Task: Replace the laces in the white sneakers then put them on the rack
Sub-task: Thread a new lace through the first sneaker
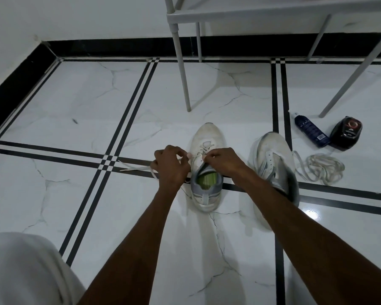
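a home: marbled tile floor [79, 102], shoe rack [229, 14], sneakers [207, 150] beneath.

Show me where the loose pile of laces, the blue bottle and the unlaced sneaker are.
Loose laces [321, 169]: head view, middle of the coiled pile.
Blue bottle [310, 131]: head view, middle of its body.
Unlaced sneaker [271, 160]: head view, on its eyelet strip.

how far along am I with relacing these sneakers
About halfway through the first shoe. Done: the lower eyelets of the near sneaker look laced. In hand: your left hand and right hand each pinch a lace end at its upper eyelets. Left: the second sneaker shows bare eyelets, a loose lace pile lies beside it, and neither shoe is on the rack.
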A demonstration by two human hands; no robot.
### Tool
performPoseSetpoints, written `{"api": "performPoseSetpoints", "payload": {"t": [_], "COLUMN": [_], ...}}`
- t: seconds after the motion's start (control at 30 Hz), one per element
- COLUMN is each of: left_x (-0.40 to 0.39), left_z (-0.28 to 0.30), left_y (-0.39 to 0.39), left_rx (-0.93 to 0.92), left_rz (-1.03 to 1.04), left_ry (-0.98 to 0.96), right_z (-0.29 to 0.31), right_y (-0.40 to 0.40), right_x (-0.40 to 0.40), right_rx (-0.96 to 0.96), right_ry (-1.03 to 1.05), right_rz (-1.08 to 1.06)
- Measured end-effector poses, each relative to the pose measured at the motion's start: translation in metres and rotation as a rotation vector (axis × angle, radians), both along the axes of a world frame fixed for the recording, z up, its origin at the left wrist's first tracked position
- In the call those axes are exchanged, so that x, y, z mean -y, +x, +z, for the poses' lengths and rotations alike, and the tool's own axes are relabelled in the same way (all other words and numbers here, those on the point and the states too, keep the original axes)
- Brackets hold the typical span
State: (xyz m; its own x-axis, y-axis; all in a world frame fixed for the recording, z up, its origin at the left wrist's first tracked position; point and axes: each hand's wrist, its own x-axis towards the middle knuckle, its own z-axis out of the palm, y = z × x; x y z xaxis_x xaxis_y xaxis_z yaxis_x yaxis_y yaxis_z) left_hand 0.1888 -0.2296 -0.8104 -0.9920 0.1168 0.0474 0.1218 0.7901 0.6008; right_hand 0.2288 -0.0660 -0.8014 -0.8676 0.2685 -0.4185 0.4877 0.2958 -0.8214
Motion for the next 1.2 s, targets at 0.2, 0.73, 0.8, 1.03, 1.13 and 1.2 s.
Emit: {"api": "performPoseSetpoints", "payload": {"t": [0.2,0.73,0.8,1.03,1.13,1.2], "left_x": [0.011,0.011,0.007,0.026,0.035,0.036], "left_z": [0.011,0.047,0.062,0.078,0.076,0.071], "left_y": [-0.005,-0.02,-0.027,-0.037,-0.039,-0.037], "left_rx": [0.17,0.423,0.347,0.233,0.247,0.264], "left_rz": [0.031,-0.126,-0.184,-0.208,-0.189,-0.188], "left_ry": [0.199,0.296,0.282,0.208,0.22,0.202], "right_z": [0.0,0.028,0.038,0.05,0.036,0.034], "right_y": [-0.001,-0.01,-0.02,-0.043,-0.047,-0.045], "right_x": [0.003,-0.023,-0.016,-0.003,-0.011,-0.01], "right_rx": [-0.043,-0.21,-0.234,-0.085,-0.115,-0.088], "right_ry": [0.054,0.157,0.123,-0.035,-0.083,-0.139], "right_rz": [0.065,0.07,0.188,0.202,-0.239,-0.102]}}
